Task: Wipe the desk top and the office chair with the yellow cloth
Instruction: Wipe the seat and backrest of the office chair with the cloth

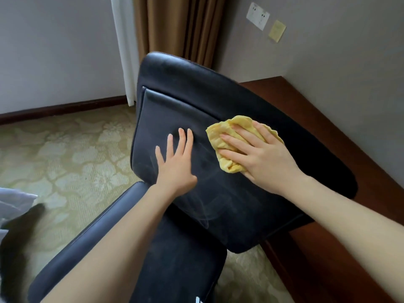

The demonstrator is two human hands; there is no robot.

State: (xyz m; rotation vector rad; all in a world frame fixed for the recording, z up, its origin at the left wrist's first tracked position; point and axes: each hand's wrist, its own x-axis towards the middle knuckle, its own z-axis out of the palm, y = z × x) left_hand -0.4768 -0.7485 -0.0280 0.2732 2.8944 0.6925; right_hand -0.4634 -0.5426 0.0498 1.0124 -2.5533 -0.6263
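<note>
a hotel-style guest room with a small work corner, by the look of it. a pale green carpet [65,154] with a large flower pattern covers the floor, edged by a dark wooden skirting board [65,108]. a heavy brown curtain [175,29] hangs beside a white sheer [125,51]. a dark red-brown wooden desk [317,119] stands along the grey wall, with a black leather office chair [185,84] close against it. on the wall above are a white socket plate [258,16] and a small yellow card [277,31] (its print too small to read).

Bare forearms [122,237] end in left hand [177,169] and right hand [262,158].
</note>
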